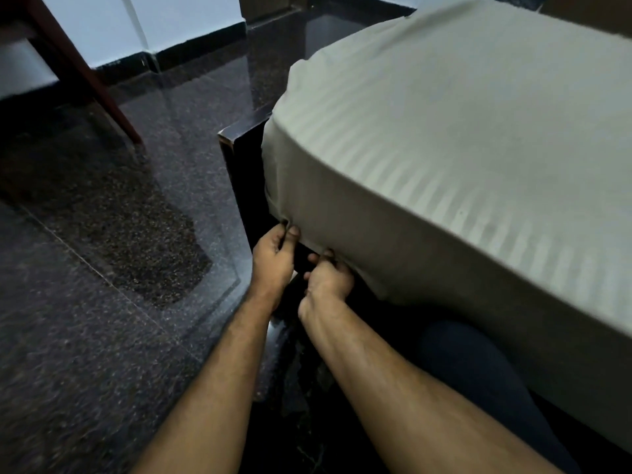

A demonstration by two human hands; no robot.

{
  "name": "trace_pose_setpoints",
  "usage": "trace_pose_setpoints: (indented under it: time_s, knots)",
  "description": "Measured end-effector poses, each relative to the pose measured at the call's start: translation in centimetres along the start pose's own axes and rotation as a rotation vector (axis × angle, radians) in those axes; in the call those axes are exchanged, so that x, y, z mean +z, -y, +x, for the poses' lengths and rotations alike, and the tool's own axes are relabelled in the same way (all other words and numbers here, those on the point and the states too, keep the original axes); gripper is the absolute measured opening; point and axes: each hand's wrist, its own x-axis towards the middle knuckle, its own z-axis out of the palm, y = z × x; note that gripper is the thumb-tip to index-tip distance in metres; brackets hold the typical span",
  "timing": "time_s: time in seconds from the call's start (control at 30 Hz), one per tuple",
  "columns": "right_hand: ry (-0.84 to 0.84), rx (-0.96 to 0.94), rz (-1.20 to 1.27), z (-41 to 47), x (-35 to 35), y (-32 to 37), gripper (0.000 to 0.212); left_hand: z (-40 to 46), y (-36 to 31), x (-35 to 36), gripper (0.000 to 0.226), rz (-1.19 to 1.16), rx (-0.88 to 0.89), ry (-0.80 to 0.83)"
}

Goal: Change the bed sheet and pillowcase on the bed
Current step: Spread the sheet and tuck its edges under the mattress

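Lighting: dim, cool indoor light, stronger toward the upper left. Brightest area: pale wall [102, 25]. Glare: faint streaks and soft reflections on the polished dark floor [102, 234]. Shadows: deep under the bed frame [239, 159] and below the striped bed sheet [444, 131], where detail is lost to black. Sharpness: soft overall, with grain and smearing in dark zones. Distortion: wide-angle bowing toward the edges; the chair leg [102, 90] leans and blurs.

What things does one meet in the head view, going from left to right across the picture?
Red-brown chair leg → speckled dark floor → black bed frame corner → left hand → right hand → striped bed sheet.
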Motion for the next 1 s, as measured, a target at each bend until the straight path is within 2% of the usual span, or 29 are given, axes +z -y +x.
trace_pose_setpoints:
  time_s: [0.13, 0.3, 0.53, 0.67, 0.77, 0.87, 0.93, 1.0]
  knots:
    - [0.05, 0.065, -0.061, 0.6, 0.8, -0.4, 0.018, 0.7, 0.3, -0.6, 0.024, 0.11, 0.024, -0.03]
    - [0.124, 0.159, -0.11, 1.5, 1.4, 0.1, 0.023, 1.9, -0.2, -1.7, 0.023, 0.324, 0.148, -0.049]
    - [0.202, 0.26, -0.056, 2.5, 1.8, 1.1, 0.025, 2.1, -0.4, -1.9, 0.02, 0.407, 0.208, -0.015]
    - [0.251, 0.248, -0.047, 2.0, 1.8, 1.2, 0.021, 2.0, -1.0, -2.0, 0.025, 0.417, 0.141, 0.02]
    - [0.327, 0.211, -0.21, 1.2, 1.7, 0.4, 0.025, 1.8, -1.7, -2.0, 0.03, 0.296, 0.036, 0.008]
    - [0.303, 0.193, -0.321, 1.0, 0.9, -0.2, 0.022, 2.3, -2.5, -2.1, 0.024, 0.114, -0.108, -0.11]
    - [0.31, 0.17, -0.388, 0.8, 0.4, -0.5, 0.023, 2.8, -2.4, -2.0, 0.025, -0.006, -0.225, -0.127]
    - [0.387, 0.125, -0.485, 0.3, 0.2, -0.8, 0.02, 3.3, -1.8, -1.9, 0.028, 0.034, -0.206, -0.097]
